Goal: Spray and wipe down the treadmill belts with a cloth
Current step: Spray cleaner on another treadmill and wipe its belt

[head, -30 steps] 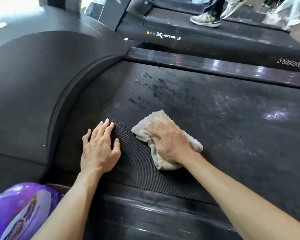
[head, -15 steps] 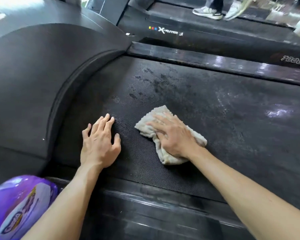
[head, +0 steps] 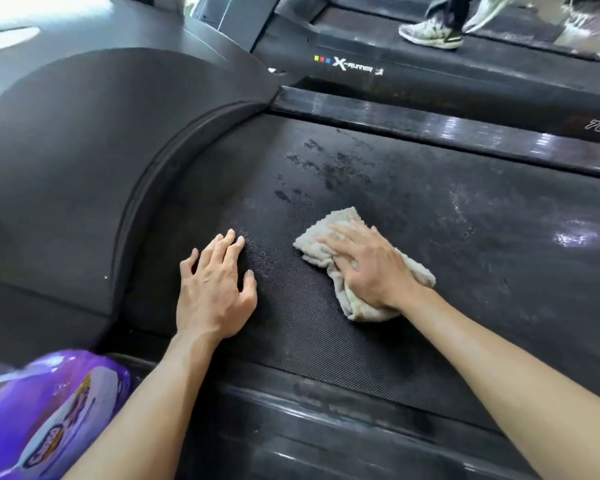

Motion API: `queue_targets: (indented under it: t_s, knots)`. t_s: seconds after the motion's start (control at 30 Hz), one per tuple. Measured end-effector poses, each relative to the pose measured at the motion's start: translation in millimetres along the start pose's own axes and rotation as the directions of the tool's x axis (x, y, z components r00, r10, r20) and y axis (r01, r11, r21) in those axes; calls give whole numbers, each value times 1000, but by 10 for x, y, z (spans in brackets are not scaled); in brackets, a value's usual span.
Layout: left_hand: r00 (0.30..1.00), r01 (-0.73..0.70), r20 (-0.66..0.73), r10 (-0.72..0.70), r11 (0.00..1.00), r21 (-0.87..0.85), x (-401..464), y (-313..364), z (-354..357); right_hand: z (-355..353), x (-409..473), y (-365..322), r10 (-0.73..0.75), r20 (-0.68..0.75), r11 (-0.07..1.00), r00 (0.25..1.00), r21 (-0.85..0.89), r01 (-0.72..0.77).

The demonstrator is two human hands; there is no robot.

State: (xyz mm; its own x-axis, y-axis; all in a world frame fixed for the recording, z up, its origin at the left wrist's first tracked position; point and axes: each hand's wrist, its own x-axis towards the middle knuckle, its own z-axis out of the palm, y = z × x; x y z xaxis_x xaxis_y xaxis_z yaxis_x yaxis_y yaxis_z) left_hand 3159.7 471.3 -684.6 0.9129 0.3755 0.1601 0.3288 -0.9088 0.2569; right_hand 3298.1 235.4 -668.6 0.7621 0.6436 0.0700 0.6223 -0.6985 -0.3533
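Reading "X-RUNNER": neighbouring treadmill's side label

We see soft, even light with bright glare top left; wet patches on the belt and rail glint white. Shadows under the arms are faint. The bottle and far shoe are blurred, and lines bow at the edges
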Motion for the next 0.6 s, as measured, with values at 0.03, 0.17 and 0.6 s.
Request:
queue_targets:
  t_s: [0.03, 0.17, 0.6]
  knots:
    - [1000, -1, -3, 1, 1000, -1, 1, 6, 5, -31, 19, 94, 38, -7, 999, 999, -3, -38]
    - [1000, 6, -5, -6, 1000, -5, -13, 5, 7, -35, 515, 119, 224, -40, 972, 974, -67, -226]
    - [1000, 7, -14, -7, 1000, -21, -9, 19, -5, -43, 370, 282, 170, -39, 984, 985, -43, -172]
